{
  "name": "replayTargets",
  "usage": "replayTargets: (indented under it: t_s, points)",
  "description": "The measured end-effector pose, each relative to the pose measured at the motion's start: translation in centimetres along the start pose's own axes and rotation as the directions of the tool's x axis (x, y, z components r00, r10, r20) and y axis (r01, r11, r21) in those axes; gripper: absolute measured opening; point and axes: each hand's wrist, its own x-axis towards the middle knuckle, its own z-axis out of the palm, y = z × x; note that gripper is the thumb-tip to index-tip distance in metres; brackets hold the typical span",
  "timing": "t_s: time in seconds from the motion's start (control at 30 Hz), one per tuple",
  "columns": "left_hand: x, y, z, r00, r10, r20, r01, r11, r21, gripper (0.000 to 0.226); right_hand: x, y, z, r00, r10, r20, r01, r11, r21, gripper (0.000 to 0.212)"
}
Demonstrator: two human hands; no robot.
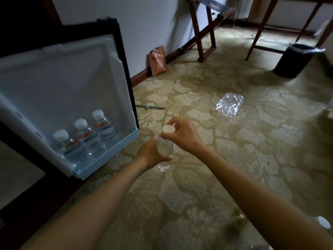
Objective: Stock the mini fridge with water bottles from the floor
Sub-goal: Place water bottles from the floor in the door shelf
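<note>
A: Room: patterned carpet floor (pixel 207 177), dim; pale wall, wooden furniture legs at the back. Mini fridge door (pixel 59 87) swung open at your left.

B: Door shelf (pixel 108 152)?

A: Three water bottles (pixel 84 138), white caps, upright in a row, touching or nearly so. Free space at the shelf's near end, judged enough for at least one more.

B: And the bottle in hand?

A: One water bottle (pixel 164 150), held above the carpet just right of the shelf's outer corner. Long axis near upright, cap end leaning slightly away from you. Your left hand (pixel 153 154) is wrapped round its body. Your right hand (pixel 182 136) pinches the white cap (pixel 168 129) from above with the fingertips.

B: Which way to the shelf?

A: Left of both hands, and a little toward you. Your left hand is the nearer and already carries the weight, so the move looks like a short sideways carry, bottle kept upright, base lowered behind the shelf lip.

B: Other stock on the floor?

A: Crumpled clear plastic wrap (pixel 229 104), well apart to the right. A white cap-like object at the lower right edge, possibly another bottle; too cropped to tell.
</note>
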Motion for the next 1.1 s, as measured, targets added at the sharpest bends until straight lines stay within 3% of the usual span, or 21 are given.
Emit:
replayTargets:
  t_s: [0.17,0.3,0.37,0.53,0.7,0.87,0.97,1.1]
  points:
    - [0.3,-0.6,-5.0,0.997,0.012,-0.074,-0.011,1.0,0.012,0.071,2.2,-4.1,1.3,0.99,-0.126,0.065,0.129,0.99,-0.051,0.022]
    - [0.8,-2.2,-7.7,0.991,-0.01,-0.131,0.02,0.997,0.074,0.068,4.4,-5.2,2.1,0.967,-0.164,0.196,0.132,0.977,0.168,0.014]
    - [1.0,-3.2,-9.0,0.986,-0.042,-0.16,0.048,0.998,0.037,0.065,5.3,-4.4,2.5,0.938,-0.173,0.301,0.099,0.964,0.247,0.029]
    - [2.3,-4.8,-11.6,0.977,-0.065,-0.204,0.048,0.995,-0.087,0.062,5.9,-1.4,6.9,0.873,-0.039,0.487,-0.003,0.996,0.086,0.058]
    - [3.9,-4.9,-13.3,0.974,-0.015,-0.226,-0.023,0.986,-0.163,0.059,8.3,-1.2,12.5,0.92,-0.088,0.381,-0.081,0.911,0.405,0.068]
    - [5.2,-6.6,-13.9,0.981,0.046,-0.189,-0.069,0.991,-0.114,0.068,10.0,-0.8,15.2,0.953,0.058,0.297,-0.21,0.832,0.514,0.061]
    - [5.6,-7.6,-14.2,0.961,0.048,-0.272,-0.036,0.998,0.047,0.074,11.4,-0.8,16.4,0.967,0.094,0.237,-0.196,0.869,0.454,0.064]
    - [5.4,-9.2,-14.9,0.941,0.093,-0.326,-0.001,0.962,0.272,0.057,12.9,-1.4,17.4,0.967,0.144,0.21,-0.203,0.933,0.297,0.071]
